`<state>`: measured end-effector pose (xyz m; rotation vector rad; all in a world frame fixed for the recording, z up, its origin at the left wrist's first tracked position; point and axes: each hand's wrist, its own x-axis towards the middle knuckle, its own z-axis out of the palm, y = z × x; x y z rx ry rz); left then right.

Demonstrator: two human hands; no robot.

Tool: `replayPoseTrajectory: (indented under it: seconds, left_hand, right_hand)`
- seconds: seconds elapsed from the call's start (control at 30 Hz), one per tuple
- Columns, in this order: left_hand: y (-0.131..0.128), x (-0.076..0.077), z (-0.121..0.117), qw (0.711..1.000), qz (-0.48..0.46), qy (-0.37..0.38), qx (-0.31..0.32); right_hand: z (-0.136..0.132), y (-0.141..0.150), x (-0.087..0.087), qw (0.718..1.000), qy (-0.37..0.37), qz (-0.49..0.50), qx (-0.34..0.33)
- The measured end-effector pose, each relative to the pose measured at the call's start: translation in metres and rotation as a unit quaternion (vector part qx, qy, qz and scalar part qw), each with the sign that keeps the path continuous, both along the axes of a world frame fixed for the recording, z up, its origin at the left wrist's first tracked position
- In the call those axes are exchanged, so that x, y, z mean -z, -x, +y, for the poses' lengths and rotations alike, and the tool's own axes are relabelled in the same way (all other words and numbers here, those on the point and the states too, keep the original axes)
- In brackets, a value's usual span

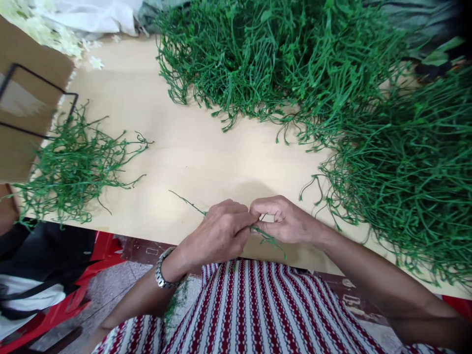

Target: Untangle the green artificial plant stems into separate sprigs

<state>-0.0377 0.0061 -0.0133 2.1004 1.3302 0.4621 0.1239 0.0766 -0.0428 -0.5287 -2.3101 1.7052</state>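
Observation:
Near the table's front edge, my left hand (pixel 224 228) is closed around a thin green artificial stem (pixel 188 201). One end of the stem sticks out to the left of the fist, and small green sprigs (pixel 271 238) show at the right, below the fingers. My right hand (pixel 282 219) meets the left fingertips, its thumb and forefinger pinched at the stem. The exact point of the pinch is hidden between the fingers. A metal watch is on the left wrist.
A large heap of green stems (pixel 258 64) lies at the back, another heap (pixel 413 182) at the right. A smaller pile (pixel 73 172) lies at left beside a cardboard box (pixel 33 73) with a black wire frame. White flowers (pixel 55 29) lie behind. A red chair (pixel 105 250) stands lower left.

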Motion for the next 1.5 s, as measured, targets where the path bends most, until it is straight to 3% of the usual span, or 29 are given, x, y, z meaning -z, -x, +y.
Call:
replayPoseTrajectory:
  seconds: [0.23, 0.47, 0.57, 0.67, 0.8, 1.0, 1.1, 1.3, 1.5]
  left_hand:
    - [-0.003, 0.001, 0.004, 0.999, -0.032, -0.002, 0.002]
    - [0.0, 0.003, 0.005, 0.999, -0.031, 0.007, 0.007]
    - [0.004, 0.004, 0.005, 0.998, -0.044, 0.031, -0.023]
    - [0.006, 0.005, 0.004, 0.999, -0.031, 0.026, -0.034]
    - [0.005, 0.005, 0.003, 1.0, 0.029, -0.002, -0.004]
    - [0.0, 0.006, 0.004, 0.997, 0.071, -0.024, 0.034]
    - [-0.001, 0.003, 0.005, 0.999, 0.022, -0.003, 0.044]
    - [-0.003, -0.008, 0.008, 0.994, -0.083, 0.013, 0.068]
    - [0.001, -0.016, 0.013, 0.99, -0.097, 0.05, 0.087]
  right_hand:
    - [0.005, 0.003, -0.007, 0.997, -0.045, 0.017, -0.053]
    - [0.004, 0.001, -0.004, 0.998, -0.054, 0.013, -0.034]
    - [0.003, 0.0, -0.005, 0.999, -0.036, -0.031, -0.015]
    - [0.002, -0.001, -0.005, 0.995, -0.092, -0.048, 0.005]
    - [-0.001, -0.001, -0.003, 0.981, -0.185, -0.053, 0.0]
    - [-0.003, -0.003, 0.004, 0.973, -0.228, -0.017, -0.04]
    - [-0.005, -0.004, 0.004, 0.976, -0.213, 0.023, -0.042]
    - [-0.011, -0.007, -0.006, 0.993, -0.087, 0.064, -0.042]
    - [-0.003, -0.014, -0.013, 0.995, -0.038, 0.04, -0.082]
